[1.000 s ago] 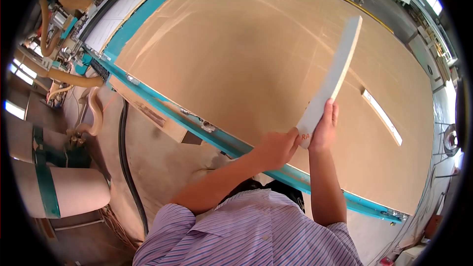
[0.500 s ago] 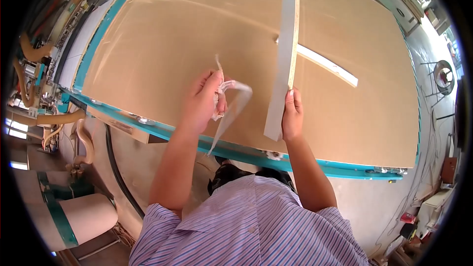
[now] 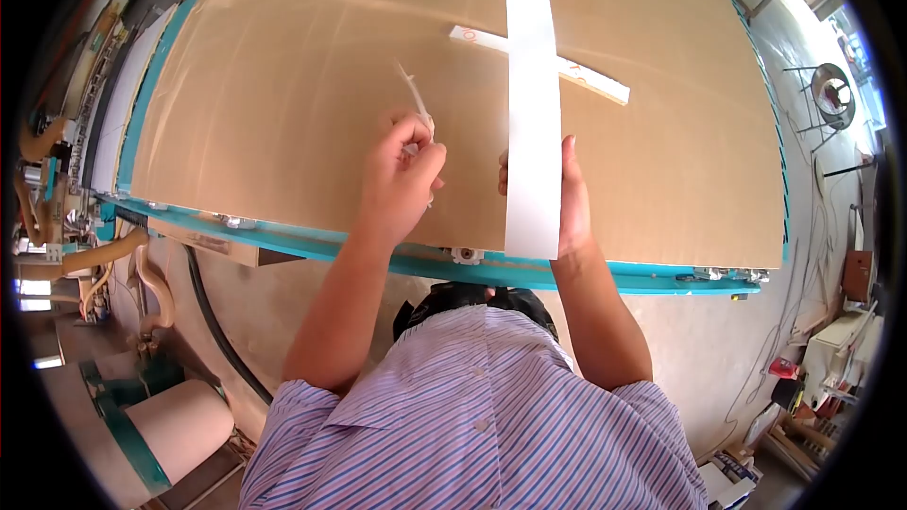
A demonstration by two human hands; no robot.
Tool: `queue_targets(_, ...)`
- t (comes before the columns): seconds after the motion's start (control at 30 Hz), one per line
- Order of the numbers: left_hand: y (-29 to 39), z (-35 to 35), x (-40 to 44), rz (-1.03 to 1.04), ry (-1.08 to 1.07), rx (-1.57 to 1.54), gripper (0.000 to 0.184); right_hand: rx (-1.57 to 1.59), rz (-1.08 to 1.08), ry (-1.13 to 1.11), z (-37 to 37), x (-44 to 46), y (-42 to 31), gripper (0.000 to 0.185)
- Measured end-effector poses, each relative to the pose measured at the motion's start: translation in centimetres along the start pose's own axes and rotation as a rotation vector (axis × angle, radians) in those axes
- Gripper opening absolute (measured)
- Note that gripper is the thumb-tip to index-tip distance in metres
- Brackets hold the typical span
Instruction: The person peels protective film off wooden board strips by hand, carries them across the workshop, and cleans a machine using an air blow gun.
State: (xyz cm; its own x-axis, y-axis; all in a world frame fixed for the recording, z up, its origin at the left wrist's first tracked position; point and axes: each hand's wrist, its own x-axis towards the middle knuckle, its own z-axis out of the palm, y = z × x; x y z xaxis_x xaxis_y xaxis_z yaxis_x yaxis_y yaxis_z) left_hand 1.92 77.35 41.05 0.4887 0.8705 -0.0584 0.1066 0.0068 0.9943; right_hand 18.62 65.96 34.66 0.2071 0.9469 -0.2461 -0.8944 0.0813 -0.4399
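My right hand (image 3: 574,203) grips a long white board strip (image 3: 532,104) near its lower end, thumb along the right edge and fingertips showing at the left. The board stands lengthwise away from me, its broad white face turned up. My left hand (image 3: 402,175) is closed around crumpled, see-through plastic film (image 3: 413,87); a thin end sticks up past the fingers. Beyond the board, a narrower white strip (image 3: 595,80) with orange marks lies slantwise on the brown sheet (image 3: 283,85), its middle hidden by the board.
The big brown sheet rests on a table with a teal edge (image 3: 453,274). Tan hoses (image 3: 156,288) and a cylindrical tank (image 3: 179,434) with a green band are at the left. A round stool-like frame (image 3: 831,94) stands on the floor at the right.
The board has turned from its chipboard edge to its white face. The film's long hanging tail has gathered into my left hand. My view has shifted slightly, baring more of the narrow strip.
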Motion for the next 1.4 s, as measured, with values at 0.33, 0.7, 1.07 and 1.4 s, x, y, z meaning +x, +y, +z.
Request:
queue_targets(0.33, -1.8, -2.5, 0.6, 0.270, 0.135, 0.240, 0.014, -0.008, -0.013, 0.072, 1.1, -0.4, -0.3, 0.069)
queue_targets(0.7, -3.8, -3.0, 2.4, -0.096, -0.027, 0.056, 0.011, -0.220, -0.041, 0.263, -1.1, 2.4, -3.5, 0.051)
queue_targets(1.07, -3.1, 3.9, 4.1, -0.283, -0.106, -0.151, 0.018, -0.521, -0.268, 0.336, -10.5, 9.2, -18.9, 0.044)
queue_targets(1.4, -3.9, 9.9, 3.6, -0.289, 0.216, 0.106, 0.028, -1.039, -0.299, 0.333, -18.1, 14.5, -27.9, 0.049)
